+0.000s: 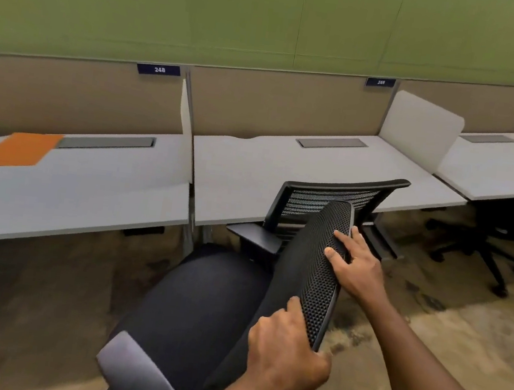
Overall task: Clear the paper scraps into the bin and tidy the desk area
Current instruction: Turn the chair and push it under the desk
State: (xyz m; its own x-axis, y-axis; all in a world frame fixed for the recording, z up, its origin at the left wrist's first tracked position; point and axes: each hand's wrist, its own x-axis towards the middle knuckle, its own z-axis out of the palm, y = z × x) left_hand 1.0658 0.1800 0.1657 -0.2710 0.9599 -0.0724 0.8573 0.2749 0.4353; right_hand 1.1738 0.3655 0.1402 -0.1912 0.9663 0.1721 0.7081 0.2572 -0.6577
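Observation:
A black office chair (pixel 205 301) stands in front of the middle white desk (pixel 251 178), its seat turned toward the left. Both of my hands hold its mesh backrest (pixel 315 265). My left hand (pixel 285 355) grips the lower near edge of the backrest. My right hand (pixel 353 263) grips the upper edge, fingers curled over the mesh. An orange folder (pixel 17 150) lies flat on the left desk (pixel 73 193). No paper scraps or bin show in this view.
A second black chair (pixel 328 200) is tucked under the middle desk just behind the one I hold. Another black chair (pixel 494 241) stands at the right desk (pixel 501 171). Tan partitions and white dividers (pixel 417 129) back the desks. Brown carpet lies to the left.

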